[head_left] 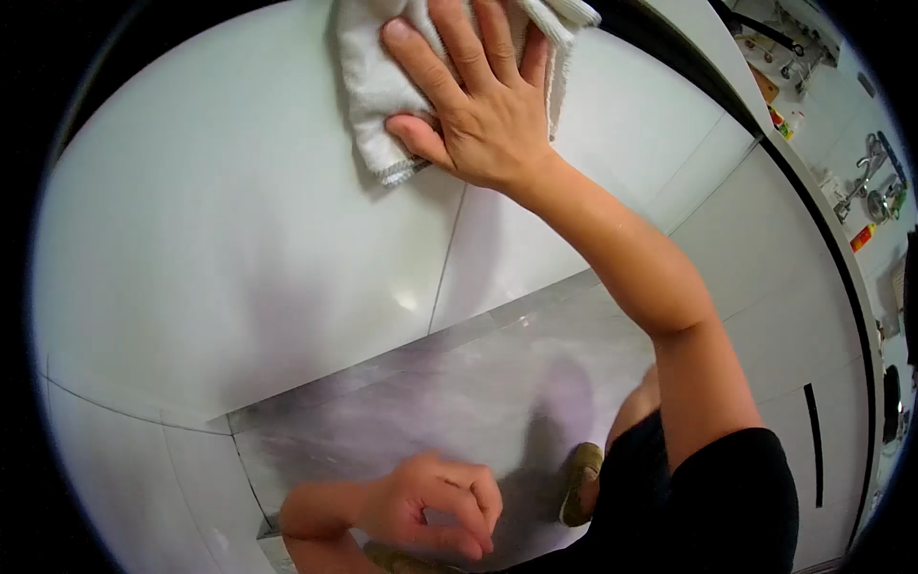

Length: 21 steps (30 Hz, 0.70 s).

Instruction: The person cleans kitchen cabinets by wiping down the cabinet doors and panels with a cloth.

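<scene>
My right hand (488, 124) lies flat, fingers spread, on a folded white cloth (368, 105) against a smooth white panel (239, 210) at the top of the view. The cloth shows beyond the fingertips and beside the thumb, with a stitched edge at its lower corner. Low in the view, my left hand (435, 502) hangs away from the panel, its fingers curled towards the thumb in a loose ring with nothing visible inside.
A grey floor (382, 402) lies below the panel, with a green-brown shoe (580, 483) on it. Grey cabinet fronts (765, 258) with a black handle (814, 445) run down the right side. Beyond them a counter holds a faucet (870, 158) and several small items.
</scene>
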Motion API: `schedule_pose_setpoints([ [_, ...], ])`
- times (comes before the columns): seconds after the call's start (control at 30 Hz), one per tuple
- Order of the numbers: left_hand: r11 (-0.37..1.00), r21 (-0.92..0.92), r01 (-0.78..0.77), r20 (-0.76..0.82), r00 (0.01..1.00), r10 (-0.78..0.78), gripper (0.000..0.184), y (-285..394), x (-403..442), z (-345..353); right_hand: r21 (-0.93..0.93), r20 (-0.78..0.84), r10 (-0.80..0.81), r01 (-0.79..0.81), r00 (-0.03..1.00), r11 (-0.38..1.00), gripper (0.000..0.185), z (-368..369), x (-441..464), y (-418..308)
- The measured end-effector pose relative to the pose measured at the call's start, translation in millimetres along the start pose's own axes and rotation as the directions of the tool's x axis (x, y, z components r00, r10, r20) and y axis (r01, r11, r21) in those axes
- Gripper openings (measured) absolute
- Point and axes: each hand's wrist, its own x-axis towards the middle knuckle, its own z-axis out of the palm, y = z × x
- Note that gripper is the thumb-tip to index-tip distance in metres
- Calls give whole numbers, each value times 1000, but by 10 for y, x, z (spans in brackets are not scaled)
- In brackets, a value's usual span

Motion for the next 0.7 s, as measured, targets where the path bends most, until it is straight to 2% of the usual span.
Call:
schedule_pose_setpoints([
  [0.03, 1000, 20, 15, 11, 1000, -16, 10, 15, 48, 23, 62, -20, -45, 46, 999, 997, 64, -23, -16, 136],
  [0.07, 999, 42, 29, 21, 999, -29, 12, 28, 107, 48, 46, 10, -56, 55, 998, 997, 57, -3, -82, 310],
  [0.13, 987, 161, 12, 11, 1000, -14, 12, 82, 250, 112, -91, -183, -151, 136, 971, 986, 65, 68, -263, 786],
  [0.2, 967, 254, 4, -14, 1000, 0, 12, 70, 356, 161, -15, -224, -83, 82, 971, 997, 64, 177, -567, 1345],
  [0.27, 949, 314, 22, -54, 999, -5, 13, 21, 399, 231, -70, -267, 18, -38, 964, 997, 66, 245, -890, 1758],
  [0.33, 916, 385, 111, -111, 991, -74, 14, 10, 441, 303, -32, -318, 24, -36, 948, 999, 65, 217, -910, 1848],
  [0.37, 895, 415, 161, -139, 984, -113, 15, 5, 479, 350, -56, -333, 9, -29, 943, 998, 65, 247, -905, 1857],
  [0.4, 887, 425, 181, -168, 979, -120, 15, -20, 514, 394, -119, -279, 53, -90, 959, 989, 65, 249, -879, 1772],
  [0.5, 855, 448, 262, -235, 957, -170, 15, -57, 727, 521, 12, -233, -20, 24, 972, 1000, 67, 84, -391, 1159],
  [0.53, 839, 450, 305, -246, 946, -212, 15, -53, 832, 575, 56, -205, -50, 63, 977, 996, 62, 72, -226, 931],
  [0.57, 823, 447, 352, -260, 931, -257, 15, -48, 942, 639, 79, -244, -51, 72, 969, 994, 60, 59, -77, 724],
  [0.63, 788, 526, 321, -192, 947, -257, 16, -26, 1134, 719, 134, -388, -58, 119, 920, 984, 61, 151, 125, 422],
  [0.7, 759, 558, 336, -172, 941, -290, 16, -3, 1346, 779, 117, -413, -70, 129, 908, 985, 63, 109, 153, 394],
])
